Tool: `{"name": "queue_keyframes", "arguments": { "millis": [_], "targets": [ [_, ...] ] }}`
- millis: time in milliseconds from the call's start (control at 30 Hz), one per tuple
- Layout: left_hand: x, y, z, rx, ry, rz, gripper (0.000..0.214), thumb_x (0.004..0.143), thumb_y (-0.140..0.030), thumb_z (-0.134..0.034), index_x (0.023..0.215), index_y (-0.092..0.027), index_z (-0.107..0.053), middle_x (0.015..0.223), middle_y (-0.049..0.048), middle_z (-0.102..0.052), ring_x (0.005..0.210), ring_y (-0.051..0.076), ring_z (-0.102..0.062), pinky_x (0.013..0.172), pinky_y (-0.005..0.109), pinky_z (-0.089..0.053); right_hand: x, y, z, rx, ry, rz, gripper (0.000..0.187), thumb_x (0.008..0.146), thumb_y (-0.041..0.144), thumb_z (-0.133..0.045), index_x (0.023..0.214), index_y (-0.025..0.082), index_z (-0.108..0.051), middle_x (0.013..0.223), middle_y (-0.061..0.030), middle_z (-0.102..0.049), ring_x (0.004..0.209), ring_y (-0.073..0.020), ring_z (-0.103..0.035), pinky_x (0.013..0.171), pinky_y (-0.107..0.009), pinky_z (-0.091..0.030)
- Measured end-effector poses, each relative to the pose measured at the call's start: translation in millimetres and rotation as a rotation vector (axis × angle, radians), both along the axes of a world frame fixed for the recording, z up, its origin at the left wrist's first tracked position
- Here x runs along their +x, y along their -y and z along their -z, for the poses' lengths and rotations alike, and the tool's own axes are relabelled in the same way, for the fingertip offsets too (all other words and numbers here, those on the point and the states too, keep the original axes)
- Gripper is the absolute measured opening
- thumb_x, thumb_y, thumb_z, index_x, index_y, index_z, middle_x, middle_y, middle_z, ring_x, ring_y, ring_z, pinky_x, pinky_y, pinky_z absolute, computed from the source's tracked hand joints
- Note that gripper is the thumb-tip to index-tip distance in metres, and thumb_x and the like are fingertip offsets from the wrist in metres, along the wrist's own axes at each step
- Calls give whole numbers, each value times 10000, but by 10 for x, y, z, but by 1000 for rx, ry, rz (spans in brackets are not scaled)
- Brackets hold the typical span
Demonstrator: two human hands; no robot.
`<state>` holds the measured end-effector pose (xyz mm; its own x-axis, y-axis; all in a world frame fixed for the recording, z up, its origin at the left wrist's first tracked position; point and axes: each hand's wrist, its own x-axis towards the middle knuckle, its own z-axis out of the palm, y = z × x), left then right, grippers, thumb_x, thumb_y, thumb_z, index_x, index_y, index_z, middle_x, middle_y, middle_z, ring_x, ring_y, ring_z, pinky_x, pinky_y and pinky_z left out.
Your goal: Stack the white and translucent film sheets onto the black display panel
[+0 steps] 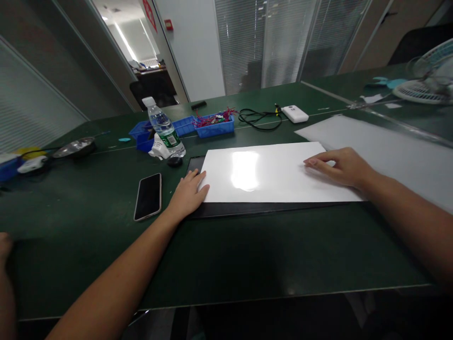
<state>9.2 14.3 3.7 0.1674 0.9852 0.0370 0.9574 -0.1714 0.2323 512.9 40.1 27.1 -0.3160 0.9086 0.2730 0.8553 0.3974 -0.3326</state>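
Observation:
A glossy white sheet (269, 172) lies on a black mat (247, 208) on the dark green table (226, 255). My left hand (187, 192) rests flat at the sheet's left edge, fingers stretched out and touching the mat and the sheet's corner. My right hand (341, 166) lies on the sheet's right part, fingers extended and pressing down on it. Neither hand holds anything.
A black phone (148, 196) lies left of my left hand. Behind it stand a water bottle (164, 127), blue bins (212, 125) with small red parts, a black cable (260, 118) and a white box (294, 114). Another white sheet (385, 148) and a fan (430, 78) are at right. Another person's hand (4, 245) shows at far left.

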Motion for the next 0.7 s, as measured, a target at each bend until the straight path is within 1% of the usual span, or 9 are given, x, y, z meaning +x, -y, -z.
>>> {"name": "queue_keyframes", "arguments": {
  "millis": [67,133,200,267,333,467,567,633,700],
  "targets": [
    [-20,-16,19,12,14,-1,661,1083,-402,-451,1697,-166,-512,1816,171,-388,1714,368,-307,1382,620,-271,17,-12,19,24,-4,13,551,1051,623,-499,1145,256,-899,1114,-92,-864,848,-291,-802,779,-420,-582],
    [-35,-26,30,25,20,-3,661,1060,-322,-440,1699,-173,-517,1816,159,-391,1712,361,-312,1385,616,-275,64,-44,53,62,20,68,563,1061,622,-490,1176,243,-890,1136,-98,-861,865,-297,-796,783,-422,-570],
    [-40,-29,25,19,21,-5,678,1023,-252,-444,1691,-186,-538,1819,145,-386,1710,361,-318,1389,615,-273,129,-87,93,84,40,127,567,1068,618,-487,1220,232,-874,1208,-107,-850,953,-324,-796,811,-437,-572],
    [-33,-22,5,-1,19,-7,690,983,-210,-465,1662,-223,-588,1823,113,-382,1707,366,-324,1389,621,-279,191,-128,131,68,50,163,569,1072,621,-491,1252,226,-859,1285,-116,-830,1075,-358,-786,881,-474,-587],
    [-13,-7,-24,-13,15,-15,680,962,-210,-496,1625,-261,-637,1817,80,-398,1700,376,-341,1384,627,-295,234,-159,159,28,55,173,567,1062,628,-503,1256,225,-851,1328,-119,-816,1168,-382,-770,978,-525,-588],
    [48,42,-77,41,5,-54,568,1003,-310,-526,1530,-247,-727,1760,93,-500,1661,378,-425,1371,612,-330,242,-186,193,-40,22,111,591,1046,648,-503,1265,221,-848,1435,-107,-771,1302,-399,-730,1122,-590,-552],
    [77,76,-105,102,-2,-103,474,1033,-415,-555,1370,-214,-822,1703,119,-575,1608,377,-509,1357,580,-367,215,-191,218,-58,-18,21,549,1054,621,-525,1264,233,-851,1479,-93,-747,1374,-393,-697,1197,-612,-516],
    [81,89,-115,135,4,-139,440,1025,-448,-596,1295,-205,-844,1681,128,-597,1538,382,-587,1326,559,-423,206,-195,243,-68,-45,-46,506,1058,591,-558,1268,237,-853,1508,-93,-728,1419,-388,-670,1242,-625,-485],
    [76,92,-111,160,15,-164,436,1017,-454,-623,1296,-191,-830,1670,147,-602,1478,387,-639,1289,547,-472,208,-204,275,-71,-75,-103,464,1054,571,-599,1269,251,-856,1529,-88,-715,1448,-385,-650,1271,-643,-461]
  ]
}}
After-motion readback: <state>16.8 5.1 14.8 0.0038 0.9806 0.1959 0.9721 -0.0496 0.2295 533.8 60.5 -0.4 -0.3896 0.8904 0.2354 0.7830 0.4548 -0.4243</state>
